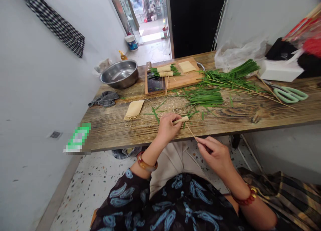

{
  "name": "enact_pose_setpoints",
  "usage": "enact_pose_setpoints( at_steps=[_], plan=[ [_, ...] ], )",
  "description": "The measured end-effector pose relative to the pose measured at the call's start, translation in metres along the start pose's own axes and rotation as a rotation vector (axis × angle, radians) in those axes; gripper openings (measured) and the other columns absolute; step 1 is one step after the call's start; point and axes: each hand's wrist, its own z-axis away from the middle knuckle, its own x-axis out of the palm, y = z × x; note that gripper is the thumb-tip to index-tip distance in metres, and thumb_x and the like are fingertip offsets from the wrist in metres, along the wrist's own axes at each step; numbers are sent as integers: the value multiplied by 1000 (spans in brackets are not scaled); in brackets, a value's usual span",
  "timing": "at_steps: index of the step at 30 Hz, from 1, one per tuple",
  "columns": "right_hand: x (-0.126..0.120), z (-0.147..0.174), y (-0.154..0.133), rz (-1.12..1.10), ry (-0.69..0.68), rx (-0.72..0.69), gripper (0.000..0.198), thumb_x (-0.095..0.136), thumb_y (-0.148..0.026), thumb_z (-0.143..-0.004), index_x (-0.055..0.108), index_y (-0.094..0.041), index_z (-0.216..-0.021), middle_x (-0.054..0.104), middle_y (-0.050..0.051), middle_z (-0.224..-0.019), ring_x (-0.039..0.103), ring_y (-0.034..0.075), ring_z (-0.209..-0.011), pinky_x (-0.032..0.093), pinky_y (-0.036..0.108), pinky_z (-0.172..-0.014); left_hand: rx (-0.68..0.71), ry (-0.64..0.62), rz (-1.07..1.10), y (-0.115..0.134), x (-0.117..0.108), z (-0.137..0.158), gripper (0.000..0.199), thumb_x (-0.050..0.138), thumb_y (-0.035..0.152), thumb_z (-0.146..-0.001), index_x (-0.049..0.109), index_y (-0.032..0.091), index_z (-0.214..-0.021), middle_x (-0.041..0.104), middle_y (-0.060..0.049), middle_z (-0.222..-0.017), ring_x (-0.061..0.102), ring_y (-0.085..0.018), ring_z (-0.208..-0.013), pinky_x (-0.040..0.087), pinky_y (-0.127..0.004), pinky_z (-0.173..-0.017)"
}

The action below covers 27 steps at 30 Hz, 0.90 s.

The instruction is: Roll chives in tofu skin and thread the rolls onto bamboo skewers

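Fingers of your left hand grip a pale roll; your right hand pinches a thin stick

Your left fingers close around the roll, over the wooden table. Your right thumb and forefinger hold the stick's near end; its other end meets the roll, though you cannot tell whether it pierces it. Left of your left fingers lie pale sheets. Beyond them, rightward, sit cut green stalks; farther ahead, a cutting board bears two stuffed rolls.

Left hand, right hand: pinch grips.
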Motion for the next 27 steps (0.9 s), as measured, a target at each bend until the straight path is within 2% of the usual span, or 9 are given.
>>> enact_pose_setpoints(
  at_steps=[27],
  plan=[
    [1, -5, 6, 29, -30, 51, 22, 50, -25, -88, 71, -18, -91, 57, 0, -65, 52, 11, -58, 42, 22, -55, 10, -41, 14, 5, -5, 2, 8, 67, 11, -71, 65, 19, -74, 66, 0, -73, 58, -15, -74, 44, -28, -72]
  ],
)
